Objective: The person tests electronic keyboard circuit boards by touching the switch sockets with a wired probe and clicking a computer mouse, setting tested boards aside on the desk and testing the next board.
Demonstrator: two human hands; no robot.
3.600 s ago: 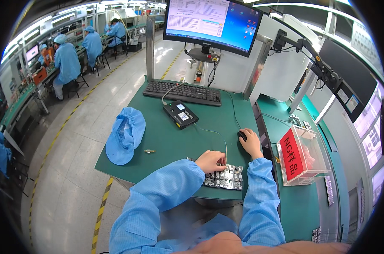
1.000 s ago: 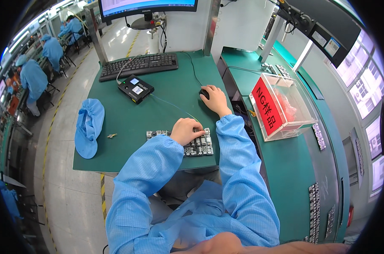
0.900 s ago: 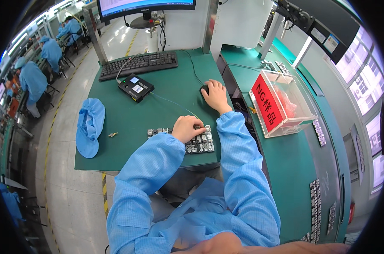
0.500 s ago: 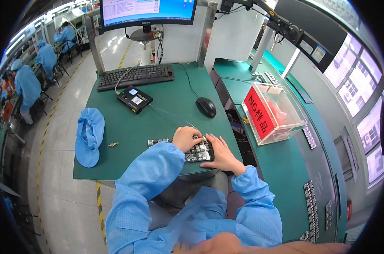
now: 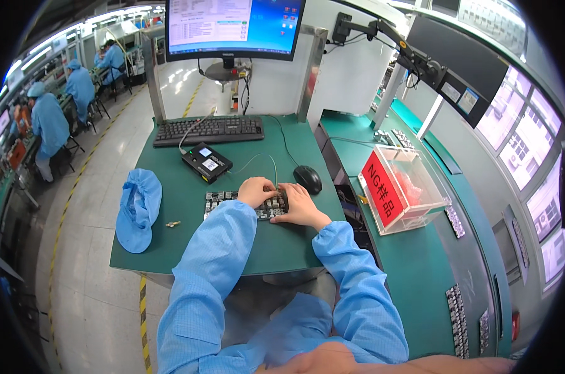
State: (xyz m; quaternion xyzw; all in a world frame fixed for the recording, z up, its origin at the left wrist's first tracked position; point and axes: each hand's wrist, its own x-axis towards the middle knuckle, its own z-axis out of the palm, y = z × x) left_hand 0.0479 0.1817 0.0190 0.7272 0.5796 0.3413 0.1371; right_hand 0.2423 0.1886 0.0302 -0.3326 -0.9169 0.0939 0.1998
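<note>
Here, left hand [image 5: 256,191] pinches cable [image 5: 275,168]; right hand [image 5: 300,207], spread, touches boards [image 5: 269,209]; red label [image 5: 382,191] nearby.

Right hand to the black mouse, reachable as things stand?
Probably yes. The mouse lies on the green table just beyond the right hand, with nothing visible between, though that hand is at the small boards and would have to leave them.

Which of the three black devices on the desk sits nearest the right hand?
The mouse, just beyond the right hand at the gridded panel; the small box and keyboard lie farther off, to the left.
</note>
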